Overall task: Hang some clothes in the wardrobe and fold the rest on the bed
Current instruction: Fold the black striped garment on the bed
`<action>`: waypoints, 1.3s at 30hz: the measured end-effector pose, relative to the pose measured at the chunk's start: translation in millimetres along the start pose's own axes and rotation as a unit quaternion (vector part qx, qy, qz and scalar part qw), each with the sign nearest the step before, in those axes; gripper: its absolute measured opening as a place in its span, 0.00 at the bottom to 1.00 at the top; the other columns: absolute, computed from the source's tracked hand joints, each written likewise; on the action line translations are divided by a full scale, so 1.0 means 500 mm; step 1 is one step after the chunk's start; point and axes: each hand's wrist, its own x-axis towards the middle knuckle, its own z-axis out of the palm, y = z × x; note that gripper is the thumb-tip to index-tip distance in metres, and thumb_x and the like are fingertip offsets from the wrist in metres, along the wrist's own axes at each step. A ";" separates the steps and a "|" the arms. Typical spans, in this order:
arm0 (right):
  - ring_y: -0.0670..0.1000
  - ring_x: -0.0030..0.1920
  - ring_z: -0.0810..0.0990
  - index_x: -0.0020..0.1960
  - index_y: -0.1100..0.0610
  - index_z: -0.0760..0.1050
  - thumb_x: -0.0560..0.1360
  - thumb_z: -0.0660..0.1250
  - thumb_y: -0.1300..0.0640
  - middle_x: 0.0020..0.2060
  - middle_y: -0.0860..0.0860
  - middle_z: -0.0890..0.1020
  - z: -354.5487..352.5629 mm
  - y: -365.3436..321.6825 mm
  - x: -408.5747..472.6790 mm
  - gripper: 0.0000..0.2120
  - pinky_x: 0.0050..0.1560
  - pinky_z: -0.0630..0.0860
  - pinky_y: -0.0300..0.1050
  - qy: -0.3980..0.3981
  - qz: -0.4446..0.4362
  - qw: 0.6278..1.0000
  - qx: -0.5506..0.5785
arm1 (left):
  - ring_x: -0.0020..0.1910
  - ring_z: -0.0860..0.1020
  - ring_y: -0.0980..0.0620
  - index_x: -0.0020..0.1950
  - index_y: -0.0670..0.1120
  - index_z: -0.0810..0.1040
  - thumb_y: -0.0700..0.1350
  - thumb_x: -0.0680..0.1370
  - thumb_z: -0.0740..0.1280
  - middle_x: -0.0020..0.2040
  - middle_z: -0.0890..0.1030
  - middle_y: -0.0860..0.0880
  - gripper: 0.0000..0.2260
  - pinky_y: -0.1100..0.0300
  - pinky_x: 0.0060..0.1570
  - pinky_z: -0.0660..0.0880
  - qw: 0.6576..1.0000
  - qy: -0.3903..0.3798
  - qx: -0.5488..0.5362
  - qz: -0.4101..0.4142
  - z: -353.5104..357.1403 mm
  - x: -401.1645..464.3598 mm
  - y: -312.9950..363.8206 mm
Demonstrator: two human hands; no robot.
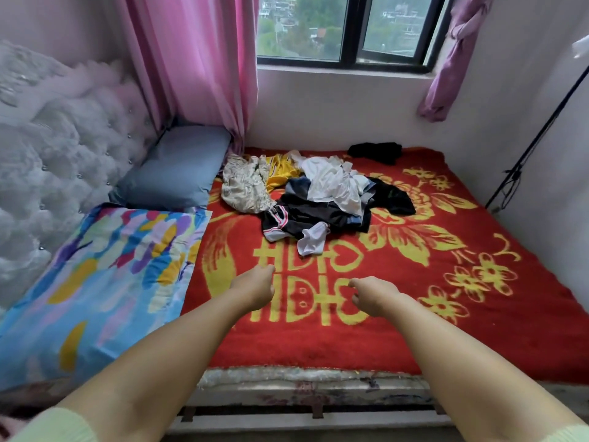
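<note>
- Reaching out over the near part of the bed, the left hand (255, 290) has its fingers loosely curled downward and holds nothing; the fingertips are turned away from the camera, so how far they are curled cannot be told.
- The right hand (374, 296) reaches out beside it, its fingers likewise loosely bent and holding nothing, the two hands apart with a strip of blanket between them.
- Both hands hover above the red blanket (478, 330), over its large yellow character motif near the bed's front edge; whether they touch it cannot be told.
- Both forearms are bare, with pale yellow-green sleeves at the bottom corners of the view.
- The pile of clothes (318, 199) lies on the blanket toward the far edge of the bed, well beyond the hands and untouched by them.
- In the pile, a white garment (334, 183) lies on top, a cream patterned garment (243, 183) on its left side, a yellow piece (280, 173) behind that, and dark garments beneath.
- A small white piece (312, 240) sits at the pile's near side, closest to the hands.
- A separate black garment (376, 152) lies at the far edge of the bed against the wall, apart from the pile.
- At the bed's left edge rest a grey-blue pillow (178, 173) near the far corner and a bright multicoloured quilt (95, 282) nearer the front.
- A tufted white headboard (47, 154) stands along the left side, a pink curtain (197, 65) hangs at the far left corner, and a window (350, 27) is set in the wall above the far edge.
</note>
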 end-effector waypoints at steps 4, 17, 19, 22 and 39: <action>0.56 0.59 0.76 0.70 0.53 0.66 0.81 0.55 0.53 0.63 0.53 0.75 -0.022 0.028 0.139 0.18 0.51 0.75 0.49 -0.025 -0.002 1.000 -0.005 | 0.52 0.76 0.44 0.71 0.46 0.65 0.46 0.81 0.55 0.62 0.72 0.46 0.18 0.52 0.42 0.74 1.000 -0.019 -0.006 -0.005 0.019 0.116 -0.020; 0.54 0.51 0.78 0.64 0.54 0.70 0.79 0.52 0.61 0.55 0.51 0.77 -0.008 0.091 0.726 0.16 0.41 0.72 0.46 -0.065 -0.110 0.990 -0.061 | 0.62 0.73 0.43 0.72 0.47 0.64 0.44 0.79 0.56 0.65 0.71 0.45 0.20 0.48 0.54 0.74 0.985 -0.092 -0.091 -0.111 0.151 0.613 -0.051; 0.55 0.50 0.76 0.62 0.55 0.70 0.79 0.52 0.62 0.52 0.52 0.76 0.025 0.077 0.802 0.14 0.41 0.68 0.46 -0.047 -0.117 0.991 -0.048 | 0.63 0.72 0.43 0.72 0.47 0.64 0.45 0.80 0.56 0.66 0.70 0.45 0.20 0.48 0.55 0.73 0.984 -0.102 -0.092 -0.110 0.192 0.679 -0.061; 0.56 0.57 0.74 0.63 0.55 0.68 0.78 0.55 0.62 0.57 0.53 0.74 0.075 0.044 0.923 0.15 0.44 0.66 0.47 -0.017 -0.144 0.989 -0.043 | 0.63 0.70 0.43 0.72 0.47 0.63 0.44 0.80 0.56 0.65 0.69 0.44 0.20 0.48 0.53 0.72 0.985 -0.099 -0.080 -0.114 0.248 0.791 -0.090; 0.57 0.63 0.73 0.72 0.51 0.66 0.76 0.53 0.68 0.62 0.54 0.77 0.207 -0.045 1.261 0.26 0.61 0.68 0.50 0.038 -0.096 0.979 0.175 | 0.49 0.73 0.42 0.54 0.43 0.71 0.37 0.78 0.57 0.56 0.77 0.39 0.07 0.57 0.45 0.65 0.837 0.086 -0.406 -0.357 0.402 1.140 -0.206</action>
